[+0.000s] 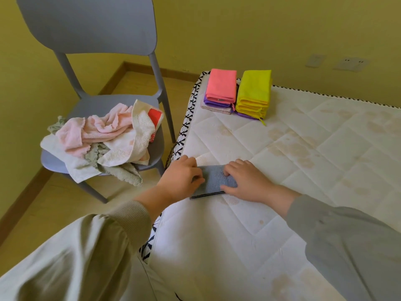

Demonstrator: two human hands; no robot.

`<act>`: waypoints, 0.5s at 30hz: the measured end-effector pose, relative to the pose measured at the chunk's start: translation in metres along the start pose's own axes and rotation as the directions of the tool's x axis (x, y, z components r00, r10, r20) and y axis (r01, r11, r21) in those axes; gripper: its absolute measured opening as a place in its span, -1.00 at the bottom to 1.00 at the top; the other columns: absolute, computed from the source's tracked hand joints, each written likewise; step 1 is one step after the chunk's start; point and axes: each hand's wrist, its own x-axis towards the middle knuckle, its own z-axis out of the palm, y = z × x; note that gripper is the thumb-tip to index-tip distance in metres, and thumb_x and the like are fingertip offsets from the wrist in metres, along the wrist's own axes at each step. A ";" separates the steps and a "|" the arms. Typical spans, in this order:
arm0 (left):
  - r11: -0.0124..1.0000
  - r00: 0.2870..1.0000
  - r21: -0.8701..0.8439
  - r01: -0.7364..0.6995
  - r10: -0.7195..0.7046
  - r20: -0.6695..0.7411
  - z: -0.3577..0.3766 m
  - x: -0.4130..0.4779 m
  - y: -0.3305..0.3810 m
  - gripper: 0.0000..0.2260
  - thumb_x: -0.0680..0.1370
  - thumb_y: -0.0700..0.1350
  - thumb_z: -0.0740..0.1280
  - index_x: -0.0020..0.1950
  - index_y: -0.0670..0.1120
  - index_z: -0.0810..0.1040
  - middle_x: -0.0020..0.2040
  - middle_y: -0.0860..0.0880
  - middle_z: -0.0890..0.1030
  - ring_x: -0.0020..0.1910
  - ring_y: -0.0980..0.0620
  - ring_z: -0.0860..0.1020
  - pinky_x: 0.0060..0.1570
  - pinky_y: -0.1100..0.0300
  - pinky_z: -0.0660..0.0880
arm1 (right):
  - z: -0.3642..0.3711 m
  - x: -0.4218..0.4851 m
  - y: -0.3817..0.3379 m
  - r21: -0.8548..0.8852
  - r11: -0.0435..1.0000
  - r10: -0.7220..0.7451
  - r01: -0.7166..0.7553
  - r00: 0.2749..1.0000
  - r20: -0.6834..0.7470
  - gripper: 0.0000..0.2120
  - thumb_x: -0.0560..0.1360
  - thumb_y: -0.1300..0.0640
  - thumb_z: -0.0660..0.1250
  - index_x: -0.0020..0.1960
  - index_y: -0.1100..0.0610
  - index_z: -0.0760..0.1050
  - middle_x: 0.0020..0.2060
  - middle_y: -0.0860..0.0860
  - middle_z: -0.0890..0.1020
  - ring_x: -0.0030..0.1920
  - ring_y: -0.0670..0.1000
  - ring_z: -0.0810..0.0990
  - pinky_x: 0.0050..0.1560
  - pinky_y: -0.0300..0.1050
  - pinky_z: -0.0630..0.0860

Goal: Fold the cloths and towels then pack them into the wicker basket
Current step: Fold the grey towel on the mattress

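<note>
A folded blue-grey cloth (213,181) lies flat on the white quilted mattress (293,203), close to its left edge, with a dark stripe along its near side. The left hand (182,177) grips the cloth's left end, fingers curled over it and thumb on top; the right hand (247,181) presses down on its right part with fingers nearly straight. At the mattress's far corner sit two folded stacks just beside each other, a pink-topped stack (221,85) and a yellow stack (253,92) (purple cloths show lower in both). Left of the mattress, a grey chair (91,29) carries a heap of unfolded towels (97,140).
</note>
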 end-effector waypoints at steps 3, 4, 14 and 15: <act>0.992 0.989 -0.061 0.110 -0.103 0.109 -0.002 0.007 0.008 -0.91 0.45 -0.11 0.43 -0.15 -0.11 0.59 0.07 -0.07 0.52 0.04 -0.11 0.46 -0.02 0.10 0.40 | -0.006 0.010 -0.005 0.114 0.992 0.048 -0.051 0.998 0.030 -0.74 0.51 -0.08 0.32 -0.19 0.11 0.46 -0.17 -0.03 0.44 -0.03 0.01 0.38 -0.04 -0.14 0.24; 0.982 0.974 -0.076 0.172 -0.158 0.164 0.000 0.009 0.011 -0.87 0.46 -0.11 0.42 -0.08 -0.10 0.52 0.05 -0.06 0.51 0.02 -0.08 0.46 -0.06 0.15 0.38 | -0.007 0.014 -0.008 0.139 0.988 0.065 -0.073 0.996 0.059 -0.76 0.49 -0.05 0.35 -0.21 0.11 0.45 -0.13 -0.02 0.43 -0.01 0.00 0.37 0.01 -0.12 0.27; 0.986 0.870 0.091 0.140 -0.166 0.463 0.002 0.004 0.002 -0.34 0.40 0.14 0.45 0.41 -0.01 0.29 0.20 -0.04 0.51 0.14 -0.03 0.47 0.08 0.09 0.44 | -0.004 0.018 -0.009 0.199 0.970 0.054 -0.137 0.927 0.372 -0.41 0.36 -0.10 0.47 0.31 -0.01 0.34 0.15 -0.03 0.50 0.18 0.01 0.41 0.18 -0.10 0.32; 0.987 0.871 0.107 0.116 -0.153 0.467 0.002 0.003 0.002 -0.33 0.39 0.14 0.45 0.41 -0.01 0.28 0.21 -0.04 0.50 0.16 -0.03 0.46 0.09 0.07 0.44 | -0.003 0.017 -0.007 0.195 0.972 0.048 -0.128 0.927 0.371 -0.40 0.35 -0.08 0.49 0.31 0.00 0.35 0.16 -0.03 0.49 0.18 0.01 0.40 0.18 -0.10 0.32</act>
